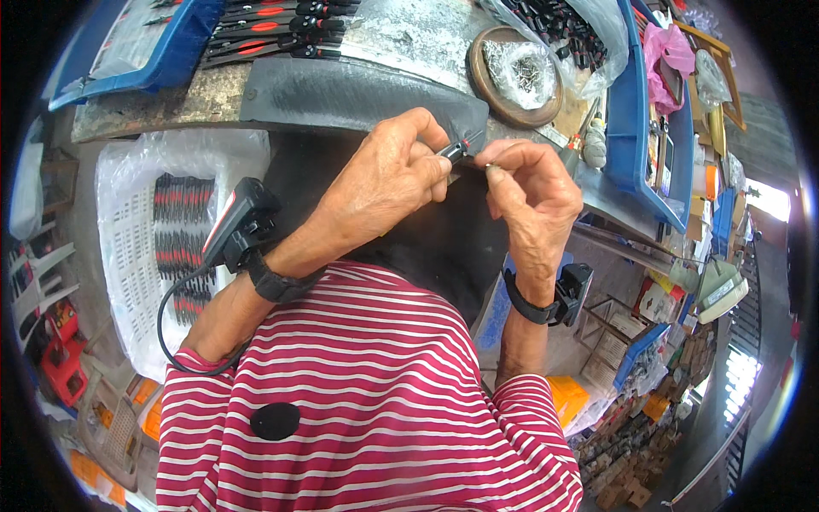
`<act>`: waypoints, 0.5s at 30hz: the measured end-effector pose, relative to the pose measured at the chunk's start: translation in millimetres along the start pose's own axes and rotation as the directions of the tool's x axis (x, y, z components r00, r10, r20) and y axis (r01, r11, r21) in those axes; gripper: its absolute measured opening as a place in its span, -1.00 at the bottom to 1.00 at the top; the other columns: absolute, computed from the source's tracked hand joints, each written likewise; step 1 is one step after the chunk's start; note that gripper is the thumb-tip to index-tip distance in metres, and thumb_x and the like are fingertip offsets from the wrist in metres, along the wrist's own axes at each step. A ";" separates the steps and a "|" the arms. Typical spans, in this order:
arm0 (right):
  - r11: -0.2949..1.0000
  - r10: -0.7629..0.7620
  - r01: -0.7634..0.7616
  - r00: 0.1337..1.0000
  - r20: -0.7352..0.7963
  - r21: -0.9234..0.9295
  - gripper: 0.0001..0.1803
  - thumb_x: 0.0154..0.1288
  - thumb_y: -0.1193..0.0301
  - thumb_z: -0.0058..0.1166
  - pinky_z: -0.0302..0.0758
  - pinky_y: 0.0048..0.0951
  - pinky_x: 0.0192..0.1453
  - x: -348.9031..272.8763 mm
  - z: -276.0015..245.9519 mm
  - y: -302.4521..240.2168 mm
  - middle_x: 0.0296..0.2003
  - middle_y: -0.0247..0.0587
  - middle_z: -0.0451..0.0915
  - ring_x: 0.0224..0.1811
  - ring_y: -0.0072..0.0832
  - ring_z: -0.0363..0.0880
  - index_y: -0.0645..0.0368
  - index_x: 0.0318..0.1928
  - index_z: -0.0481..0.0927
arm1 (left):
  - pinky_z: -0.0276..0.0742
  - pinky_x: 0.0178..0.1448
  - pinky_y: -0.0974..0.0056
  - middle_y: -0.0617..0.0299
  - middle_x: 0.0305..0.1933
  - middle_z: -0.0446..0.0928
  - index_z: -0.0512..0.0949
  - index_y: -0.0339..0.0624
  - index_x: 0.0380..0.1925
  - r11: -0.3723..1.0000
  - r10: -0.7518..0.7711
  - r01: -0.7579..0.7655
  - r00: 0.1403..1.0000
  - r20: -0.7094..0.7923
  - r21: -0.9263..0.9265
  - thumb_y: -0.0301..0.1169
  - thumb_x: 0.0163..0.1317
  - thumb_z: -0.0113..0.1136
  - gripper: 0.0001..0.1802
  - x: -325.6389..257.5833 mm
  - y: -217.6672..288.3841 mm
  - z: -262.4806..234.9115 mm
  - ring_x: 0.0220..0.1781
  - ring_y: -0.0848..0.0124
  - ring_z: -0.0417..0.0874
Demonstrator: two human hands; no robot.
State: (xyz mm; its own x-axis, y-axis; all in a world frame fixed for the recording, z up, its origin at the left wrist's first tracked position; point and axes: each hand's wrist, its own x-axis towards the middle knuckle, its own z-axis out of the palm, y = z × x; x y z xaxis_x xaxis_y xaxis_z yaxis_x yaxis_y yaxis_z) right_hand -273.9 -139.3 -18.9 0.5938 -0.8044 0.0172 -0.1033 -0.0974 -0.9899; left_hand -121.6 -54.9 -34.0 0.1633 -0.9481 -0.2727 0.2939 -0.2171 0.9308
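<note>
While the left hand [388, 171] pinches a small black part [455, 152] between thumb and fingers, the right hand [539, 192] stands just beside it, its thumb and forefinger closed together at the tips, apparently on a tiny piece [490, 166] too small to make out clearly. Both hands are raised in front of the near edge of the workbench, by a dark grey sheet [358, 92] that runs along that edge. Beyond the sheet lies a stack of black-and-red tools [273, 30], with a blue tray [162, 75] to its left. To the right, a round wooden dish [479, 77] holds a clear bag of small metal pieces [527, 75]. Left of the left forearm, a white plastic basket [128, 226] contains rows of black-and-red pieces [183, 226].
</note>
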 end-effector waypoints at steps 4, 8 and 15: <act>0.999 -0.044 0.043 0.998 -0.048 -0.029 -0.89 0.14 0.69 0.06 0.35 -0.75 -0.35 2.4 -0.9 -2.4 -0.38 -0.41 0.54 -0.44 -0.79 0.38 0.30 -0.29 0.51 | 0.33 -0.48 0.43 0.22 -0.60 0.48 0.37 -0.41 -0.25 0.999 0.021 -0.021 1.000 -0.001 0.034 -0.49 0.15 -0.01 -0.79 0.6 -3.8 2.0 -0.58 0.56 0.41; 0.975 -0.085 0.071 0.995 -0.057 -0.210 -0.90 0.15 0.65 0.09 0.36 -0.73 -0.37 1.3 3.3 -4.6 -0.41 -0.42 0.53 -0.46 -0.79 0.38 0.29 -0.29 0.53 | 0.35 -0.47 0.40 0.23 -0.62 0.48 0.39 -0.41 -0.29 0.993 0.075 -0.073 0.997 -0.016 0.089 -0.49 0.15 -0.01 -0.82 2.0 -8.0 3.5 -0.57 0.55 0.44; 0.855 -0.319 0.329 0.943 0.094 -0.400 -0.85 0.03 0.68 0.12 0.39 -0.59 -0.39 11.5 2.4 -6.8 -0.45 -0.26 0.53 -0.49 -0.55 0.46 0.27 -0.33 0.57 | 0.37 -0.47 0.30 0.15 -0.67 0.45 0.39 -0.40 -0.35 0.979 0.142 -0.127 0.986 -0.088 0.160 -0.53 0.14 0.00 -0.88 2.0 -10.0 8.7 -0.60 0.46 0.47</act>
State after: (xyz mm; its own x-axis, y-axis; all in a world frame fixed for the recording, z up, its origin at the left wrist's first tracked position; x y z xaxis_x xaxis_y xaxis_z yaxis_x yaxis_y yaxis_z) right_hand -264.4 -146.5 -12.3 0.6677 -0.6728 0.3185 -0.2126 -0.5824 -0.7846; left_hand -132.4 -56.7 -41.8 0.2854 -0.9454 -0.1576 0.1159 -0.1292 0.9848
